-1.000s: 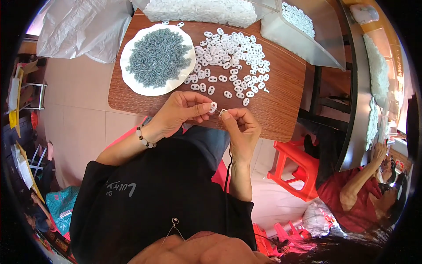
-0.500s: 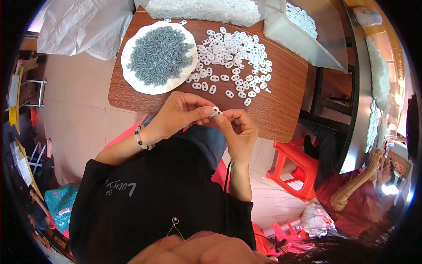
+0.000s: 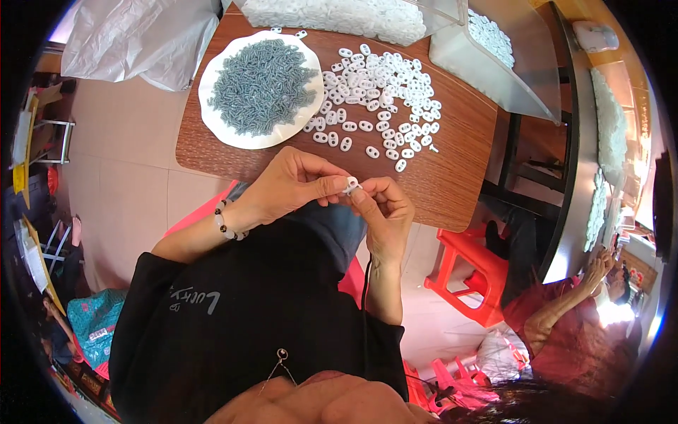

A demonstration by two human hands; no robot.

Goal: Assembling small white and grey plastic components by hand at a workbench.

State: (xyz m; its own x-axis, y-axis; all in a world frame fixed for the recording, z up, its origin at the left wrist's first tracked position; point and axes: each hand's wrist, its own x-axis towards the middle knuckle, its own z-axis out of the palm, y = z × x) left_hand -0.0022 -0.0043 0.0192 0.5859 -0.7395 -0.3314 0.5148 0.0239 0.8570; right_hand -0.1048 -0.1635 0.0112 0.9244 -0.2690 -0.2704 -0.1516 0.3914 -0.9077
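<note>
Just beyond my lap, at the table's near edge, a small white plastic piece with two holes (image 3: 351,184) is pinched between my fingertips. My left hand (image 3: 300,180) grips it from the left with thumb and forefinger. From the right, my right hand (image 3: 383,208) closes thumb and forefinger on its edge; whether a second tiny part is between them is hidden. Many similar white oval two-holed pieces (image 3: 381,81) lie loose beyond my hands. To their left, a white wavy-rimmed plate (image 3: 212,121) bears a heap of small grey-blue rod-like parts (image 3: 261,85).
A clear bin of white pieces (image 3: 339,18) stands at the far edge, another translucent bin (image 3: 473,63) to its right. A tiny white part (image 3: 433,148) lies on the brown table (image 3: 459,162). Right of it are a red stool (image 3: 466,279) and a person in red (image 3: 565,318).
The white piece has turned slightly between my fingers and sits a little lower and further right. Both hands keep their pinch. The whole view has shifted slightly.
</note>
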